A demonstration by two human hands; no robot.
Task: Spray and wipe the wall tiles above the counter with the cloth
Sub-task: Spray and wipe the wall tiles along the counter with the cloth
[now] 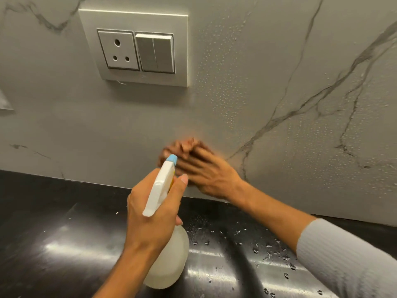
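We note our left hand (pixel 150 214) gripping the translucent blue-nozzled spray bottle (pixel 166 261); our right hand (pixel 206 173), fingers flat, presses the brown cloth (pixel 189 144) on the grey veined wall tiles (pixel 268 61). We judge spraying done here; droplets (pixel 217 82) at two o'clock of the cloth await wiping.

Grey veined wall tiles (pixel 268 93), droplet-beaded on the right. Brown cloth (pixel 189 145), bunched and blurred, against the tile low at centre. Translucent spray bottle (pixel 169 254), white trigger, blue nozzle toward the wall, just nearer.

The spray bottle (pixel 169 259) I hold is cloudy translucent plastic with a white plastic head. The wall tiles (pixel 279 61) look smooth, veined like marble; the worktop (pixel 53 233) is glossy black.
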